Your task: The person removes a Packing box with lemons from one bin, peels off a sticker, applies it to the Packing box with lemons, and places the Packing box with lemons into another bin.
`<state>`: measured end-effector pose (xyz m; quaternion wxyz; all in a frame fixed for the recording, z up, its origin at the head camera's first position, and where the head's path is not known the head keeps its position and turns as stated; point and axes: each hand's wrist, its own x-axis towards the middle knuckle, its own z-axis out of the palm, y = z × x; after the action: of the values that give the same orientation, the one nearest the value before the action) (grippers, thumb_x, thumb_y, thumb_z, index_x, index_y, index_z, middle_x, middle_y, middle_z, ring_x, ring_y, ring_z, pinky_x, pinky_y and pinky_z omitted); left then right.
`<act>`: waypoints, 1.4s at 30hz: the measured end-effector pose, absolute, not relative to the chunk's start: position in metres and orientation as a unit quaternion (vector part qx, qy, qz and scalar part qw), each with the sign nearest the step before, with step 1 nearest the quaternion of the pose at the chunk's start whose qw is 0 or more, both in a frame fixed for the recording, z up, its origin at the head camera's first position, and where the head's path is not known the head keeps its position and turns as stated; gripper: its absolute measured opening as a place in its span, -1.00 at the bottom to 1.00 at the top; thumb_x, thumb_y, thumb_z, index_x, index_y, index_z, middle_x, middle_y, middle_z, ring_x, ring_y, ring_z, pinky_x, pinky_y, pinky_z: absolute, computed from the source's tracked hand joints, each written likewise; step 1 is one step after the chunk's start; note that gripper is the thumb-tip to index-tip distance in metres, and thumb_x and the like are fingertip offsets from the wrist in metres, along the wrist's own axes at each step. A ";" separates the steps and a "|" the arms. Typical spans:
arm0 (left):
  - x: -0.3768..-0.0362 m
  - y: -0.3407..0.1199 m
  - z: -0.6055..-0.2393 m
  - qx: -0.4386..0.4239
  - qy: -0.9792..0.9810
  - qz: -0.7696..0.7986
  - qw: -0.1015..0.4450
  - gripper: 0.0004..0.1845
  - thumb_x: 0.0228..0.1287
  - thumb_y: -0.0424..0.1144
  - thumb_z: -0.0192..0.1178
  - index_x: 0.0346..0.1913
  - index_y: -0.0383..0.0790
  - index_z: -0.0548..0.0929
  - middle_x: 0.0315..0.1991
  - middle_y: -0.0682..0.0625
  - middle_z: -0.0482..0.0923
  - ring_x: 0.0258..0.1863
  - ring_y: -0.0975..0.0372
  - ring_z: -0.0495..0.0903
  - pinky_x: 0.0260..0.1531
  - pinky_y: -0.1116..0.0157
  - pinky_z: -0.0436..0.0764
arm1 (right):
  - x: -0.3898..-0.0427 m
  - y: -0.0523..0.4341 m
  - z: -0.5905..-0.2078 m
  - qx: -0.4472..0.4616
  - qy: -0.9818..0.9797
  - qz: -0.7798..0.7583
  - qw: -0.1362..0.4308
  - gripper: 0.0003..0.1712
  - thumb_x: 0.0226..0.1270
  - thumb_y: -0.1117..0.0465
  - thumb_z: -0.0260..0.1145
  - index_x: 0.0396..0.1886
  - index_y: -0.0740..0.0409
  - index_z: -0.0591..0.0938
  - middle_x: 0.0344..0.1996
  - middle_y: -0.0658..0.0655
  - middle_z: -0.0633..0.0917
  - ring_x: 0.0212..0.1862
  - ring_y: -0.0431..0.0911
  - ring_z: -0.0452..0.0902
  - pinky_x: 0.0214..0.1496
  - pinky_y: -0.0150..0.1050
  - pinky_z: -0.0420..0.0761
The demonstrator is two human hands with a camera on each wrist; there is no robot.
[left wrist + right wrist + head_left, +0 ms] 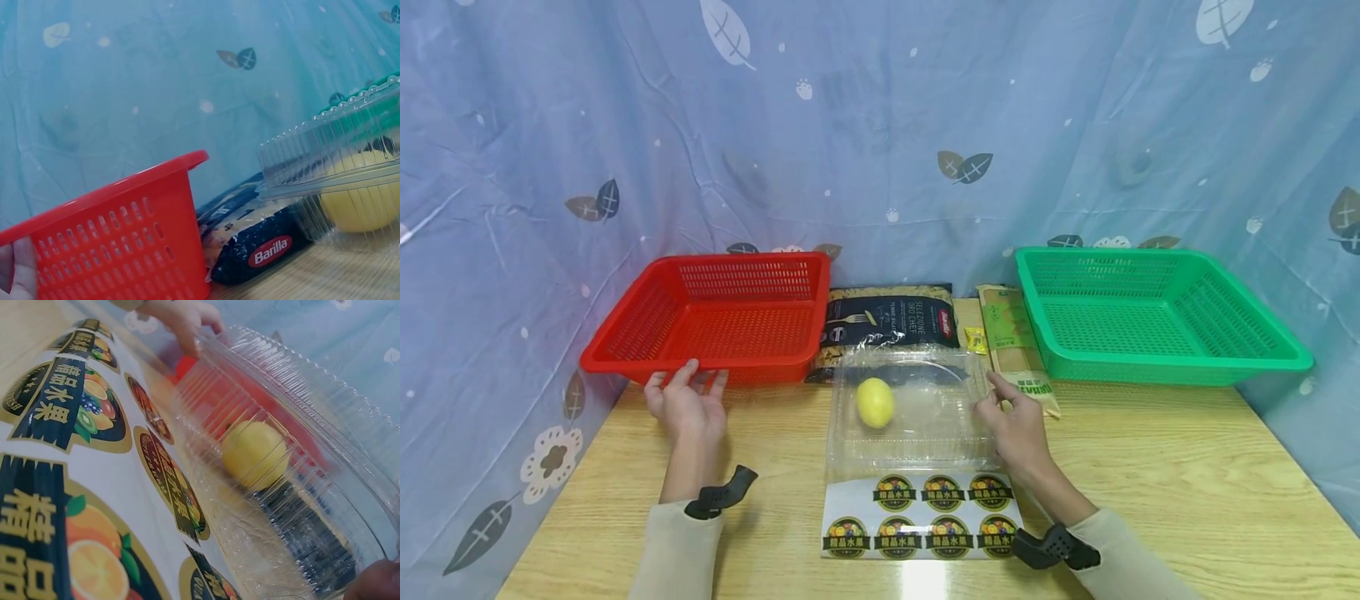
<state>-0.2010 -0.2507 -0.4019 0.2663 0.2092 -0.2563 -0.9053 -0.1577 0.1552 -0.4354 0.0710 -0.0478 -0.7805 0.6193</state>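
Note:
A clear plastic clamshell box (925,450) holds one yellow lemon (876,402); the left wrist view shows its lid (331,137) over the lower half. At the box's right edge, my right hand (1018,429) pinches the side with thumb and fingers, and a bit of that hand enters the right wrist view's lower corner. My left hand (688,408) is palm up at the front rim of the red basket (760,363). Its fingers (24,269) touch the basket's outer wall just below the rim.
Fruit label stickers (947,547) on a white sheet lie before the box. Behind it are a dark Barilla pasta bag (891,321) and a small yellow packet (976,340). A green-and-tan package (1009,329) lies beside the green basket (1172,367). A blue curtain (880,125) hangs behind.

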 end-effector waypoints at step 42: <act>-0.146 -0.184 -0.412 0.062 -0.595 -0.782 0.173 -0.66 0.22 -0.69 -0.07 -0.07 -0.25 0.30 -0.23 -0.10 0.38 -0.49 0.20 0.52 -0.47 0.32 0.64 | -0.127 0.187 -0.395 0.077 -0.886 0.429 0.161 -0.51 0.53 0.13 0.21 0.35 0.22 0.52 -0.03 0.16 0.68 -0.11 -0.05 0.59 -0.20 -0.22 0.58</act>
<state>-0.1458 -0.1841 -0.4116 0.1734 0.0621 -0.5955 -0.7820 -0.1266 0.1871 -0.3945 0.1605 0.0771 -0.8855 0.4291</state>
